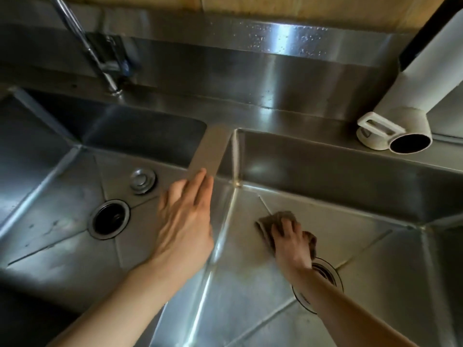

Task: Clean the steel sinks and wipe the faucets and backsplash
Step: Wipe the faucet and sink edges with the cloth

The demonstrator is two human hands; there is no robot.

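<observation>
Two steel sinks sit side by side, split by a flat divider (213,151) that runs from the near edge back toward the backsplash (275,53). On that divider the left hand (185,221) rests flat, fingers straight. Right of the divider, the right hand (290,244) presses a crumpled brown cloth (270,221) onto the right sink (250,284) floor, fingers curled over it. Behind the left sink (50,221), the faucet (82,38) leans up and left. Steel looks streaked, the backsplash spotted with droplets.

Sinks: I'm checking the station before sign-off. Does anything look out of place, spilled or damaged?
Nothing looks damaged. The left sink has dark specks and smears on its floor beside the open drain, with the drain stopper lying loose nearby. Water droplets dot the backsplash. The right hand presses a brown cloth on the right sink floor.
</observation>
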